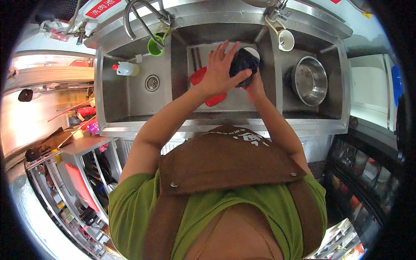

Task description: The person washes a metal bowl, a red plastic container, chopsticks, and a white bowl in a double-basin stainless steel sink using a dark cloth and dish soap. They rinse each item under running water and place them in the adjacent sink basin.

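Over the middle basin of a stainless steel sink [227, 123], my right hand [255, 86] grips a dark rounded object [241, 66] from its right and lower side. A white, rounded part [253, 52] shows at that object's top; I cannot tell what kind of thing it is. My left hand [219, 70] lies against its left side, fingers spread, thumb across its front. Partly hidden under my left hand and forearm is a red object [216, 100] in the basin. Two dark, thin sticks [196, 59] lie beside it, towards the basin's back left.
A white plastic bottle with a red cap [127, 69] lies in the left basin near the drain [152, 83]. A steel bowl [310, 81] rests in the right basin. Green [156, 46] and white [286, 40] cups hang by the taps. A curved faucet [128, 22] overhangs the left side.
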`<state>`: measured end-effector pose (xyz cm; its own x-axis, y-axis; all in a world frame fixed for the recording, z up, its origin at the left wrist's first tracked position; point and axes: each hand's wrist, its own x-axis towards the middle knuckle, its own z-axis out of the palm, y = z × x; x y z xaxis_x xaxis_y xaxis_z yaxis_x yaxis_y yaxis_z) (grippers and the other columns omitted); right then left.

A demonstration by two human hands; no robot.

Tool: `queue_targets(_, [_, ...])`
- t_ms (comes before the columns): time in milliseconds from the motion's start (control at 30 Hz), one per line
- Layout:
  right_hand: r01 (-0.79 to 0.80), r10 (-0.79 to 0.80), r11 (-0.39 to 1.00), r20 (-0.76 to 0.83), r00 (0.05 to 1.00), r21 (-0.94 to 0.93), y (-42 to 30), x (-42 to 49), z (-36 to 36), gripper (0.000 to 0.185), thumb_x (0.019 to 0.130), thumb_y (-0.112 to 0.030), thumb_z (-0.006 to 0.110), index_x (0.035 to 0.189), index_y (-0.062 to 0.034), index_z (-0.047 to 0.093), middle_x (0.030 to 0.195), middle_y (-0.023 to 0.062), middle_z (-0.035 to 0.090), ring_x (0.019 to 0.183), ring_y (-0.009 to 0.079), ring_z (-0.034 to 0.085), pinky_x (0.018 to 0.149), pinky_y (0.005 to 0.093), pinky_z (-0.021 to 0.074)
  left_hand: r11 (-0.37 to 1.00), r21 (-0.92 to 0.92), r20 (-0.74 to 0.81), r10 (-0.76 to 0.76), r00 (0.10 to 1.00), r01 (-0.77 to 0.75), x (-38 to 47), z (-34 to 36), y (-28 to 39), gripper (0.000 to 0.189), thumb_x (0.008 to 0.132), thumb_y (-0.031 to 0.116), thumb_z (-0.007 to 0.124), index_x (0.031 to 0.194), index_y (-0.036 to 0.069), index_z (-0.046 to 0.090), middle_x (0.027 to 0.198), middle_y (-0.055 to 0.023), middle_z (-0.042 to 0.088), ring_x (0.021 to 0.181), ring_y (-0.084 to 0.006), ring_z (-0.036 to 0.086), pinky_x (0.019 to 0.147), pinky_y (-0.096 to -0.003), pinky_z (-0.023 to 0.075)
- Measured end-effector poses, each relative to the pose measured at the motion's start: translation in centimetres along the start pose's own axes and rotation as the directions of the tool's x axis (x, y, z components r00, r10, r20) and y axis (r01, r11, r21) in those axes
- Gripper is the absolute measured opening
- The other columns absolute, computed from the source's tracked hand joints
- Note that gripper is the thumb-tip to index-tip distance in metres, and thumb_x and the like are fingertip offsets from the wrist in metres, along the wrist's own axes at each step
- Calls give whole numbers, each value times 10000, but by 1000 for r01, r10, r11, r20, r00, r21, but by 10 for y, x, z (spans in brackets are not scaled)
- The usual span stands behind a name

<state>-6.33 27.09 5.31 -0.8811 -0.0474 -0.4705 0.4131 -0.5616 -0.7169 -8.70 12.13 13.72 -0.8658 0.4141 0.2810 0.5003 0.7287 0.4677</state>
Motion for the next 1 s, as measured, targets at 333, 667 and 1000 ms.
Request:
queue_targets(333, [516,-589,692,18,808,-504,-2,7,29,502,908,-445,522,1185,-27,500,1076,123,559,934,224,551,863,327,410,966,-250,-4,59,998,-58,-25,41,-3,781,697,89,652,1379,-10,284,1363,-270,322,1266,-427,332,1031,-459,330])
queue_targets(667, [-2,48,899,94,994,-438,-55,4,24,531,887,-497,508,1230,-92,487,1082,75,536,967,177,518,803,342,437,840,-538,327,133,936,69,-5,-9,-20,492,730,99,679,1202,87,540,1131,-153,593,1014,-338,584,864,-406,475])
queue_targets(1000, [-154,168,984,182,969,-91,-47,10,20,472,902,-541,441,1200,-183,518,1151,-2,573,970,136,594,653,295,508,917,-209,152,374,915,-340,23,-66,-1,622,699,37,638,1292,123,472,1347,-123,442,1241,-333,423,1029,-413,367])
